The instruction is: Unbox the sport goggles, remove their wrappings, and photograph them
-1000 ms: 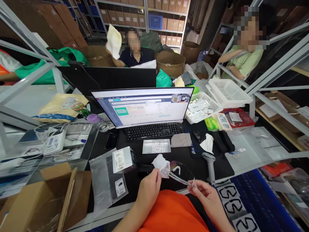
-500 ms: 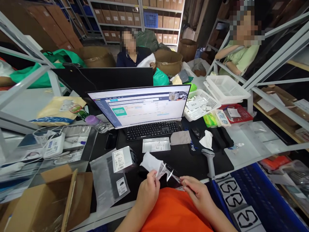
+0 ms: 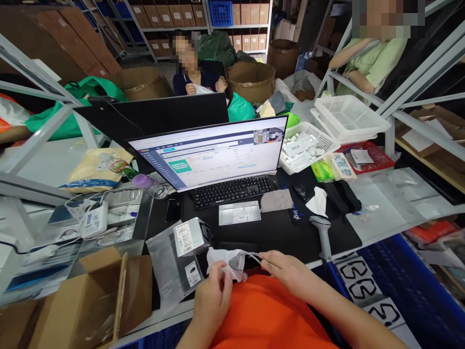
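Note:
In front of my orange top, my left hand [image 3: 214,293] pinches thin white wrapping [image 3: 220,257] at the desk edge. The wrapping partly covers what looks like eyeglasses [image 3: 238,261] with a clear, shiny lens. With its fingertips, my right hand [image 3: 285,269] grips the slim pale temple arm sticking out to the right. Just beyond the left hand stands a silver box [image 3: 187,237] with a white label. It sits on a clear plastic bag [image 3: 169,278] that bears another label. Fingers hide part of the lens and wrapping.
A monitor [image 3: 214,150], keyboard [image 3: 234,190], open silver tray [image 3: 240,214], grey cloth [image 3: 276,200] and scanner [image 3: 321,237] lie beyond. An open carton [image 3: 85,300] is at left. White baskets [image 3: 308,145] stand at right. Two people are across the desk.
My view has shifted slightly. The white wrapping has come nearer my left fingers and covers more of the lens. My right hand has turned flatter, still gripping the thin arm.

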Tool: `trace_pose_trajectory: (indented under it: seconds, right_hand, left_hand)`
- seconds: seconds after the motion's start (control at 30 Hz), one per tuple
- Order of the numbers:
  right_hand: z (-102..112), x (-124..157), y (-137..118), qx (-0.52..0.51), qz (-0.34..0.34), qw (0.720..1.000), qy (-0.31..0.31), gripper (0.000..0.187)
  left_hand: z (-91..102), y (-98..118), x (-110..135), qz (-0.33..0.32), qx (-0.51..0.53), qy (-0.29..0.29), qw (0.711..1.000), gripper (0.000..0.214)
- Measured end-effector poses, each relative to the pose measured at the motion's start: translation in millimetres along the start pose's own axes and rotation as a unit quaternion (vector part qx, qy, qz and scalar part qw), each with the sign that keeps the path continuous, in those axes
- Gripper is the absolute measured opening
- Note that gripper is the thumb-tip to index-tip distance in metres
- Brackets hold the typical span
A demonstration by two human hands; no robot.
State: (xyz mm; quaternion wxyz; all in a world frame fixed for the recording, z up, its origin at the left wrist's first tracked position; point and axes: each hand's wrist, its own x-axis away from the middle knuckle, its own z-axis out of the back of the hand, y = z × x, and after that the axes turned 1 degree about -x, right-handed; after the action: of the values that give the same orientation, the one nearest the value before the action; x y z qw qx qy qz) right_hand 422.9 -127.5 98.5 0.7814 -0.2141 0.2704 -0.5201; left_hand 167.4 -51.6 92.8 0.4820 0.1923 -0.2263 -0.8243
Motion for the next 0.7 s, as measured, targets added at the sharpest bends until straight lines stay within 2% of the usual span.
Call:
trace_pose_trajectory:
  seconds: [0.07,0.1,0.17,0.2,0.23,0.3,0.33,0.4,0.47,0.6,0.7]
  right_hand:
    - [-3,-4,5,0.049,0.042,0.998,-0.011,0.032]
    - [-5,-7,8,0.073,0.060,0.995,-0.016,0.031]
    - [-8,-11,10,0.109,0.086,0.990,-0.020,0.029]
    - [-9,-13,10,0.118,0.093,0.988,-0.020,0.028]
    - [-10,-15,10,0.123,0.100,0.987,-0.019,0.029]
    - [-10,-19,10,0.126,0.110,0.986,-0.017,0.030]
    - [-11,-20,10,0.126,0.114,0.985,-0.017,0.030]
    - [-11,-21,10,0.123,0.114,0.986,-0.019,0.032]
    - [-13,-21,11,0.118,0.112,0.986,-0.026,0.033]
    - [-17,-23,11,0.101,0.105,0.989,-0.018,0.032]
    - [-21,-28,8,0.062,0.081,0.995,-0.008,0.031]
  left_hand:
    - [12.1,0,-21,0.064,-0.001,-0.056,0.996,0.025]
    - [17.6,1,-34,0.075,-0.018,-0.093,0.993,0.028]
    - [24.5,7,-62,0.054,-0.105,-0.207,0.971,0.025]
    - [25.4,10,-75,0.040,-0.155,-0.267,0.950,0.023]
    - [24.4,14,-86,0.037,-0.171,-0.290,0.941,0.017]
    - [17.9,19,-104,0.034,-0.200,-0.327,0.923,0.013]
    - [13.2,21,-110,0.034,-0.209,-0.339,0.917,0.019]
    - [3.5,23,-117,0.034,-0.230,-0.368,0.900,0.028]
    - [-3.9,23,-120,0.028,-0.243,-0.389,0.888,0.029]
    - [-7.9,19,-121,0.005,-0.235,-0.405,0.884,0.020]
    - [-4.1,17,-122,-0.027,-0.181,-0.424,0.887,0.020]
